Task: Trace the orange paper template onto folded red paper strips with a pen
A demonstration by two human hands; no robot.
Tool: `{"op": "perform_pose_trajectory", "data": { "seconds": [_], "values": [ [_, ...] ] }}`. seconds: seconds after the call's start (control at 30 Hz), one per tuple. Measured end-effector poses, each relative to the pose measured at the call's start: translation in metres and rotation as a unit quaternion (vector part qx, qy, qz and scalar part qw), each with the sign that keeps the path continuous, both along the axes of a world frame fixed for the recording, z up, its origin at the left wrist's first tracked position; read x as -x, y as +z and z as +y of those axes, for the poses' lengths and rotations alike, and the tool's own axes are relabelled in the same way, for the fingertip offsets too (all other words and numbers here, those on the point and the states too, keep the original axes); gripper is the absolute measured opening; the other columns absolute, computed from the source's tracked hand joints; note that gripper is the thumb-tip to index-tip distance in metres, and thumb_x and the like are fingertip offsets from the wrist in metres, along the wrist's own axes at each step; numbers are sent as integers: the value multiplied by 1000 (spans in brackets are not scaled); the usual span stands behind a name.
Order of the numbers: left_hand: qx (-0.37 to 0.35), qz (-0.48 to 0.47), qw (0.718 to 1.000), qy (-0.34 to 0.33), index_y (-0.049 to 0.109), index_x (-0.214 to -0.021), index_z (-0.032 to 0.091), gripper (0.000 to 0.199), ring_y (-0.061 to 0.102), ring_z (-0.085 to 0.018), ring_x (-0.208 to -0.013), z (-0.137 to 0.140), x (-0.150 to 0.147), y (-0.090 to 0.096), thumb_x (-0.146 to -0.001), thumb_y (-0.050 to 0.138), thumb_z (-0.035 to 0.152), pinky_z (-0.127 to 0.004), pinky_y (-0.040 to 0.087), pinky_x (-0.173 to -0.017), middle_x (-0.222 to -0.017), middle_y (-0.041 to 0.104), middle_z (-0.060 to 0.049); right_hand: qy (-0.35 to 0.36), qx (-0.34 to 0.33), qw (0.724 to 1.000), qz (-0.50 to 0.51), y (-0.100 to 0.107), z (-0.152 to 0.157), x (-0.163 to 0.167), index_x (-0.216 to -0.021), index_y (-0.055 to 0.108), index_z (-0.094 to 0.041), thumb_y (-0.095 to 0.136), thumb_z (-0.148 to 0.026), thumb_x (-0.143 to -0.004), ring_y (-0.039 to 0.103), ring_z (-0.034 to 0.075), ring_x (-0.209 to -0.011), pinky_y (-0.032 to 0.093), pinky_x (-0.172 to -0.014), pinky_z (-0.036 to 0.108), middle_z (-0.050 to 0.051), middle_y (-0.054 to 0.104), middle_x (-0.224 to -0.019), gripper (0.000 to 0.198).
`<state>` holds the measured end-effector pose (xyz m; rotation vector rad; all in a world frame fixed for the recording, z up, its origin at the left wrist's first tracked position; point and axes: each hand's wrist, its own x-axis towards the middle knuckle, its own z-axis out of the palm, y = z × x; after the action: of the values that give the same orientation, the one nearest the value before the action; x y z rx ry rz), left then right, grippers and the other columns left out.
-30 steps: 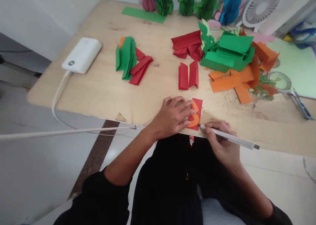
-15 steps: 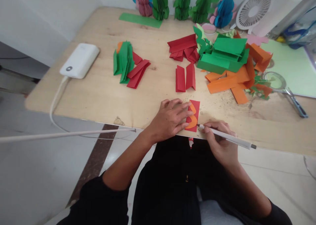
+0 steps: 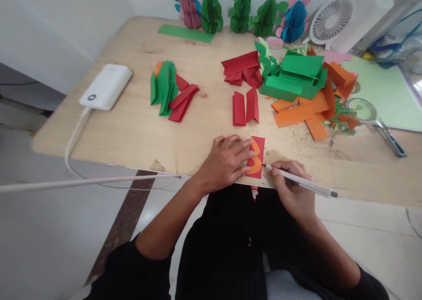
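Observation:
My left hand [image 3: 227, 161] lies flat with its fingers spread, the fingertips pressing an orange curved paper shape [image 3: 256, 164] onto a small red paper piece [image 3: 260, 142]. Both papers rest at the table's front edge, and the fingers hide their left part. In my right hand [image 3: 293, 188] a white pen [image 3: 305, 180] is gripped. Its dark tip is at the right edge of the orange shape, over the red paper. Just beyond, two folded red paper strips [image 3: 239, 108] stand side by side.
Folded green paper [image 3: 300, 74], orange strips [image 3: 296, 114] and red strips [image 3: 240, 67] are heaped at the right. Another green and red pile [image 3: 168, 89] lies left, near a white power bank [image 3: 106, 87]. Scissors [image 3: 389, 135], a fan [image 3: 332, 21] and honeycomb paper figures [image 3: 240, 14] stand farther off.
The whole view has shifted slightly, with the table's back now lower in the picture. Both hands, the pen and the papers keep nearly the same positions relative to each other.

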<state>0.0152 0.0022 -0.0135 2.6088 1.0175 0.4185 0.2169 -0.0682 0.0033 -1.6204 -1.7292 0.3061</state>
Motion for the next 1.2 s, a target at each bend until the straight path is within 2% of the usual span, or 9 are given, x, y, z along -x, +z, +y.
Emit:
{"op": "perform_pose_trajectory", "data": {
  "seconds": [0.3, 0.53, 0.87, 1.2],
  "values": [
    [-7, -3, 1000, -2, 59, -125, 27, 34, 39, -30, -128, 0, 0, -1, -94, 52, 37, -47, 27, -101, -144, 51, -3, -15, 12, 1000, 10, -4, 3, 0, -80, 65, -25, 60, -30, -88, 63, 18, -74, 45, -73, 34, 0, 71, -77, 11],
    [-1, 1, 1000, -1, 59, -126, 27, 34, 39, -30, -129, 1, 0, -1, -95, 51, 38, -48, 27, -102, -146, 49, -4, -31, 34, 997, 61, -6, 1, -3, -85, 66, -25, 59, -33, -89, 63, 19, -81, 46, -78, 37, 0, 72, -78, 11],
    [14, -6, 1000, 0, 60, -126, 26, 35, 38, -31, -130, 0, 0, 1, -94, 51, 38, -49, 28, -103, -145, 50, -4, -6, 0, 1000, 18, -4, 2, -1, -80, 65, -25, 58, -31, -89, 64, 18, -75, 46, -75, 36, 1, 72, -78, 13],
    [10, -4, 1000, 2, 60, -125, 27, 34, 39, -30, -130, 0, 0, 0, -94, 52, 38, -49, 28, -103, -146, 50, -4, -8, 10, 1000, 15, -2, 1, -1, -79, 65, -25, 58, -32, -89, 64, 19, -76, 46, -75, 36, 1, 72, -78, 14]
  ]
}}
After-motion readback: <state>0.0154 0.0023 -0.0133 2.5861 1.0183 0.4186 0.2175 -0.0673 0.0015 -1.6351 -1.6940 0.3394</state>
